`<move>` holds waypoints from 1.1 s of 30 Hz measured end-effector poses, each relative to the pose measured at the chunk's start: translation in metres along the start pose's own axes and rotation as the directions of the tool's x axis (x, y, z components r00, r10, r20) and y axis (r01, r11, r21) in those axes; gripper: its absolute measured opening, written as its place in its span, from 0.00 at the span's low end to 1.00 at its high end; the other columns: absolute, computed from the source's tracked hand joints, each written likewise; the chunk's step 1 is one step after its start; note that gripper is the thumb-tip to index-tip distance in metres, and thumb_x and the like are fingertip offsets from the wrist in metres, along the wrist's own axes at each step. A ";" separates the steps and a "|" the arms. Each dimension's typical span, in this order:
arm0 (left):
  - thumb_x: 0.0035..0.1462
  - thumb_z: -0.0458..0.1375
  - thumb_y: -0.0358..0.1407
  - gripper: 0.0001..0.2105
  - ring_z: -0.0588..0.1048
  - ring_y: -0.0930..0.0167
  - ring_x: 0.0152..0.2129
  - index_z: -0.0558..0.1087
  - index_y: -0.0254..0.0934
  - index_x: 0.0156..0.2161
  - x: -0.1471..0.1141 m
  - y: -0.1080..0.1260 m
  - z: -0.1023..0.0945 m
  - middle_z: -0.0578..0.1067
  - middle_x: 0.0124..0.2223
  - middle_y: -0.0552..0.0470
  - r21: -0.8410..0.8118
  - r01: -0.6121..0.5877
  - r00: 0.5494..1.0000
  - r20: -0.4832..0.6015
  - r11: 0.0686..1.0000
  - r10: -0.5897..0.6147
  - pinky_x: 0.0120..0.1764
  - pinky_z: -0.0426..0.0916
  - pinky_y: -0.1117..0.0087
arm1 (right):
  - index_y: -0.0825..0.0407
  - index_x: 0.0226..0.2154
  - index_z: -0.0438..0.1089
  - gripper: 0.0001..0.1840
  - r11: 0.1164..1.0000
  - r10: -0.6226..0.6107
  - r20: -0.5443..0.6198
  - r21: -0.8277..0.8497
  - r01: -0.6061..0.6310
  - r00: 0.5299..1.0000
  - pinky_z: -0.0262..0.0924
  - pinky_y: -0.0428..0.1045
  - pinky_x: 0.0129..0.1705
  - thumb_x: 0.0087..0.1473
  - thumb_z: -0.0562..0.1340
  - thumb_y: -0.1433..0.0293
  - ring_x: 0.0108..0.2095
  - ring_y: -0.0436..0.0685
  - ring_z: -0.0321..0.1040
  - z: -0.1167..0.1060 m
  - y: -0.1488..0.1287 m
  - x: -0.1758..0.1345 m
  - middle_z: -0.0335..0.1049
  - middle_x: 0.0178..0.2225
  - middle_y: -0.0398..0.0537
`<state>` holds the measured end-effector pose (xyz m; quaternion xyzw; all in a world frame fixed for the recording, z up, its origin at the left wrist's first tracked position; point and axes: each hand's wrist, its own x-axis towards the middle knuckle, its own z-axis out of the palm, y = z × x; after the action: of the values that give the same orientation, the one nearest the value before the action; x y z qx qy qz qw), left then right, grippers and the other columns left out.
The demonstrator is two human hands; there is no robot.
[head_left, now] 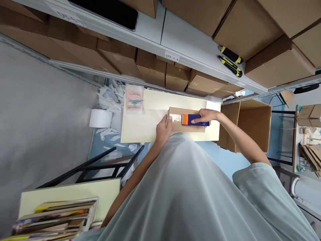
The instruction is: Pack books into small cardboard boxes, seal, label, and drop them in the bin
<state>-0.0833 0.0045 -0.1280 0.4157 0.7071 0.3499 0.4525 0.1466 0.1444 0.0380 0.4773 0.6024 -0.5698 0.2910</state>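
A small cardboard box (pixel 190 129) lies on the pale yellow tabletop (pixel 142 129) in front of me. My left hand (pixel 163 130) grips the box's left end, its thumb and fingers at the edge. In my right hand (pixel 208 116) is a blue and orange tape dispenser (pixel 197 119), resting along the top of the box. A shiny strip of clear tape (pixel 176 117) runs from the dispenser's orange front toward my left fingers. The underside of the dispenser is hidden.
A large open carton (pixel 253 125) stands right of the table. Above hangs a shelf (pixel 185 30) with boxes and two utility knives (pixel 230 60). A pink printed packet (pixel 134 99) lies at the table's left end; a white roll (pixel 100 118) and scrap paper (pixel 111 97) are beyond it.
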 end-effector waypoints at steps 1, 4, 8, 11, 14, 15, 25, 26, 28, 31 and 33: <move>0.74 0.51 0.53 0.24 0.80 0.55 0.55 0.78 0.42 0.61 0.000 0.004 0.006 0.83 0.55 0.43 0.025 0.001 1.000 0.018 1.000 -0.002 0.57 0.73 0.57 | 0.54 0.34 0.78 0.40 1.000 0.003 -0.004 -0.015 -0.003 1.000 0.66 0.48 0.29 0.46 0.71 0.32 0.24 0.56 0.76 0.001 -0.001 0.000 0.80 0.23 0.48; 0.75 0.48 0.53 0.26 0.80 0.54 0.54 0.76 0.42 0.63 0.006 0.010 0.020 0.83 0.54 0.41 0.057 0.024 1.000 0.012 0.998 -0.025 0.57 0.72 0.56 | 0.54 0.35 0.80 0.40 0.997 0.013 -0.033 -0.070 -0.016 0.999 0.66 0.48 0.31 0.47 0.71 0.33 0.26 0.57 0.78 0.002 -0.003 0.001 0.80 0.23 0.48; 0.76 0.43 0.54 0.28 0.81 0.55 0.51 0.77 0.38 0.59 0.013 0.005 0.027 0.83 0.53 0.39 0.058 -0.001 1.000 -0.029 0.998 0.003 0.55 0.73 0.57 | 0.55 0.31 0.78 0.40 1.000 0.004 -0.007 -0.022 -0.004 1.000 0.67 0.48 0.32 0.47 0.71 0.32 0.27 0.57 0.78 0.002 0.002 0.001 0.80 0.24 0.51; 0.76 0.42 0.55 0.29 0.80 0.56 0.49 0.78 0.37 0.55 0.014 0.002 0.028 0.83 0.51 0.38 0.056 -0.020 0.999 -0.045 0.998 0.023 0.54 0.73 0.59 | 0.55 0.30 0.78 0.40 0.997 -0.039 0.060 0.071 0.034 0.997 0.68 0.48 0.33 0.47 0.71 0.32 0.27 0.57 0.78 0.003 0.014 -0.006 0.81 0.25 0.51; 0.76 0.42 0.56 0.29 0.80 0.57 0.47 0.77 0.37 0.51 0.013 0.001 0.028 0.83 0.49 0.38 0.062 -0.035 0.997 -0.072 0.997 0.040 0.54 0.73 0.59 | 0.55 0.31 0.78 0.40 0.993 -0.009 0.070 0.116 0.000 0.998 0.69 0.49 0.33 0.46 0.71 0.31 0.28 0.57 0.78 0.000 0.036 -0.023 0.81 0.25 0.51; 0.75 0.43 0.56 0.29 0.80 0.57 0.47 0.77 0.36 0.50 0.013 0.001 0.028 0.83 0.48 0.38 0.061 -0.046 0.996 -0.079 0.997 0.051 0.54 0.73 0.59 | 0.54 0.31 0.78 0.41 0.993 0.013 0.059 0.112 -0.019 0.998 0.69 0.49 0.33 0.46 0.71 0.31 0.28 0.58 0.78 -0.002 0.046 -0.031 0.81 0.25 0.51; 0.73 0.45 0.60 0.29 0.78 0.61 0.39 0.75 0.36 0.40 0.021 -0.007 0.028 0.80 0.38 0.46 0.124 0.000 0.992 -0.125 0.992 0.015 0.48 0.74 0.61 | 0.54 0.32 0.79 0.45 0.991 0.073 0.068 0.111 -0.080 0.995 0.69 0.51 0.39 0.43 0.69 0.27 0.30 0.58 0.78 -0.033 0.156 -0.094 0.81 0.27 0.51; 0.72 0.46 0.60 0.29 0.77 0.62 0.38 0.75 0.36 0.40 0.022 -0.007 0.028 0.80 0.37 0.46 0.126 0.008 0.991 -0.132 0.992 0.009 0.48 0.74 0.61 | 0.54 0.32 0.79 0.45 0.991 0.057 0.090 0.112 -0.067 0.994 0.69 0.51 0.39 0.43 0.69 0.27 0.31 0.58 0.78 -0.034 0.161 -0.091 0.81 0.27 0.51; 0.72 0.47 0.60 0.29 0.77 0.62 0.38 0.75 0.36 0.40 0.022 -0.009 0.028 0.80 0.37 0.47 0.124 0.025 0.990 -0.140 0.992 -0.007 0.48 0.74 0.61 | 0.54 0.32 0.79 0.44 0.993 0.023 0.131 0.113 -0.038 0.991 0.69 0.51 0.39 0.43 0.69 0.28 0.31 0.58 0.78 -0.037 0.169 -0.085 0.81 0.28 0.51; 0.73 0.48 0.58 0.27 0.77 0.63 0.39 0.77 0.36 0.41 0.022 -0.009 0.028 0.80 0.39 0.47 0.120 0.067 0.988 -0.146 0.991 -0.049 0.48 0.73 0.62 | 0.54 0.30 0.79 0.43 0.996 -0.004 0.161 0.089 -0.011 0.987 0.68 0.51 0.40 0.44 0.69 0.28 0.32 0.58 0.78 -0.042 0.174 -0.077 0.81 0.28 0.51; 0.75 0.48 0.54 0.25 0.76 0.64 0.39 0.77 0.35 0.43 0.021 -0.007 0.028 0.81 0.40 0.47 0.117 0.091 0.987 -0.139 0.989 -0.074 0.49 0.73 0.63 | 0.55 0.29 0.79 0.42 0.998 -0.004 0.166 0.069 -0.008 0.986 0.68 0.51 0.40 0.45 0.69 0.29 0.31 0.58 0.77 -0.044 0.176 -0.073 0.80 0.27 0.50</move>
<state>-0.0644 0.0238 -0.1509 0.3885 0.7728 0.3139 0.3915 0.3423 0.1510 0.0393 0.4386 0.5555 -0.6278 0.3238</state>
